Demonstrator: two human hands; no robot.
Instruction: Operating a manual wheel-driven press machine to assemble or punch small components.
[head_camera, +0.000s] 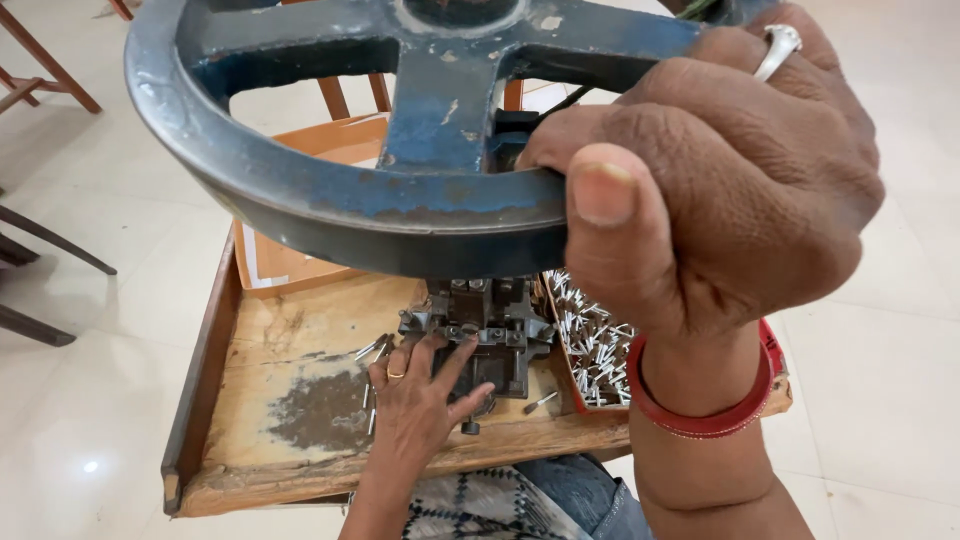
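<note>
A large blue-grey iron handwheel (330, 190) fills the top of the view. My right hand (720, 190) grips its rim at the near right, thumb on top; a silver ring and a red bangle show. Below the wheel sits the dark metal press block (490, 325) on a worn wooden tray (290, 400). My left hand (420, 400) rests against the front of the block, fingers reaching into its die area. Whether the fingers pinch a small part is hidden.
A red-edged box (595, 345) of several small white-and-metal pieces stands right of the press. A few loose pieces (370, 350) lie left of my left hand. A cardboard box (290, 265) sits at the tray's back. Wooden chair legs (40, 60) stand on the pale tiled floor.
</note>
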